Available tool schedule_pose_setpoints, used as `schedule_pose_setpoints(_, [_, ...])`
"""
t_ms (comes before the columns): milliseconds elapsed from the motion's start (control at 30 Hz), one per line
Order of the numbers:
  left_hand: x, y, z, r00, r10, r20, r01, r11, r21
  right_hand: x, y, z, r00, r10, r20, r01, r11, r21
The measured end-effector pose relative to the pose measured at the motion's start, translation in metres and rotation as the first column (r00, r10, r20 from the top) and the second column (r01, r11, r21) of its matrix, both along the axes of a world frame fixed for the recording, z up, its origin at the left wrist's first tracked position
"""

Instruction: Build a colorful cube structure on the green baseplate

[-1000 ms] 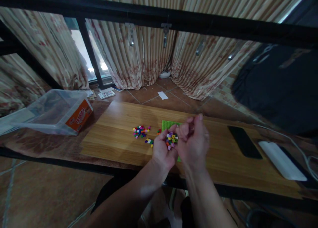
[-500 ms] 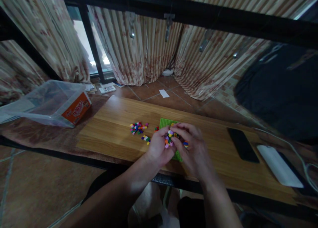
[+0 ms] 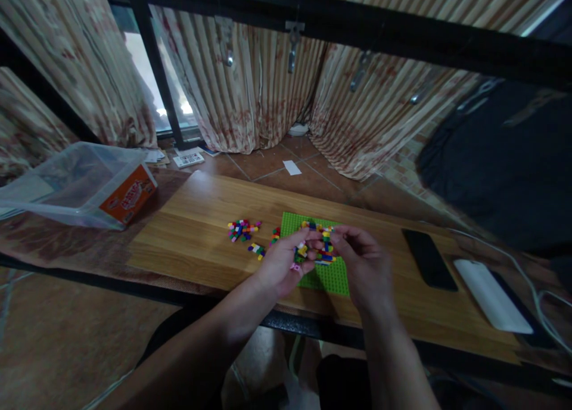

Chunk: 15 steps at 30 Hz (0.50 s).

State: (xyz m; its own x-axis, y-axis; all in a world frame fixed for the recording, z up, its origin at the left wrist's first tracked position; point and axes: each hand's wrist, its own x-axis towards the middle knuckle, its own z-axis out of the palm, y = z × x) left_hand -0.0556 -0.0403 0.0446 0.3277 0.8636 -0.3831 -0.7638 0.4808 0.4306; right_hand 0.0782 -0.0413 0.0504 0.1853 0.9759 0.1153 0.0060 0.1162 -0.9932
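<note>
My left hand is cupped palm up over the near edge of a green baseplate and holds several small coloured bricks. My right hand hovers just right of it, its fingertips pinched together over the plate; what they hold is too small to name. A cluster of coloured bricks stands on the plate right by those fingertips. The plate lies on a wooden board.
A loose pile of small bricks and a few more lie left of the plate. A clear plastic tub with an orange label sits far left. A black phone and a white device lie at right. Curtains hang behind.
Both hands have come down from above the board to the plate. More of the green plate and its brick cluster now shows between them.
</note>
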Motion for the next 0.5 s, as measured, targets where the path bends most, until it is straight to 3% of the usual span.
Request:
schedule_pose_setpoints(267, [0.006,-0.006,0.003,0.975,0.078,-0.209,-0.035,0.979,0.200,-0.013,0.002,-0.008,0.990,0.048,-0.132,-0.059,0.995,-0.079])
schedule_pose_setpoints(367, [0.007,-0.006,0.001,0.955,0.138,-0.262,-0.078,0.971,0.225,-0.017,0.001,-0.009,0.989,0.070,-0.126,-0.081,0.993,-0.081])
schedule_pose_setpoints(500, [0.004,-0.006,0.000,0.963,0.125,-0.239,-0.073,0.974,0.217,-0.020,0.000,-0.008,0.982,0.078,-0.170,-0.091,0.993,-0.070])
